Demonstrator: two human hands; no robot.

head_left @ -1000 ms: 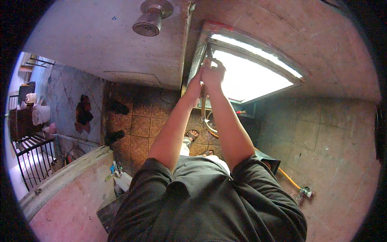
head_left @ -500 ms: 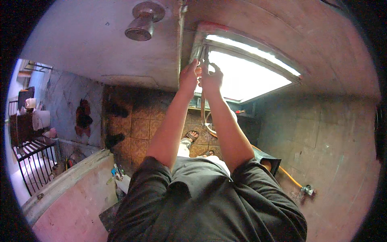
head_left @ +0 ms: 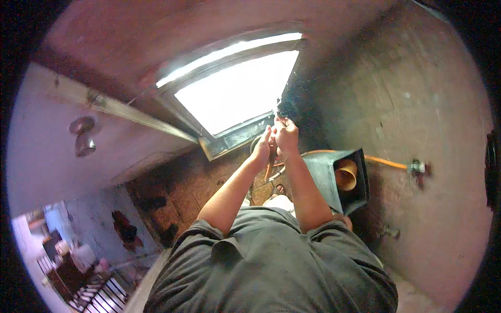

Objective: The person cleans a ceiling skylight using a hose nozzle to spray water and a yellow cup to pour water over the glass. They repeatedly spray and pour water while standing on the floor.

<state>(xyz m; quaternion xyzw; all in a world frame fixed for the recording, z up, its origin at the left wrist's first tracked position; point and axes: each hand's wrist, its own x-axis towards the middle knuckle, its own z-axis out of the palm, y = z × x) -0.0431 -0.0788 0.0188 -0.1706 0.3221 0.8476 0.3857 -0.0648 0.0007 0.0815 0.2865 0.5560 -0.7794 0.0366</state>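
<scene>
My left hand [head_left: 261, 152] and my right hand [head_left: 286, 139] are close together, both raised in front of me by the lower right corner of the bright window [head_left: 237, 94]. Both are closed, the right one with its thumb and fingers pinched at the top. What they grip is too small and blurred to name. Just under them, a thin brown strip [head_left: 269, 170] hangs down; its upper end is hidden behind the fingers. Some pale, glaring bits show above the right hand, against the dark wall by the window frame [head_left: 229, 143].
At my right stands a grey-green, open-mouthed container [head_left: 319, 175] with a yellowish round vessel [head_left: 346, 175] inside. An orange hose [head_left: 389, 162] runs from a wall tap [head_left: 416, 167] behind it. Brown tiles [head_left: 201, 183] cover the floor. A metal knob [head_left: 85, 138] juts out at left.
My view has swung to the right. Both hands have gone from the window's left side to its lower right corner, remaining close together. More of the grey-green container shows.
</scene>
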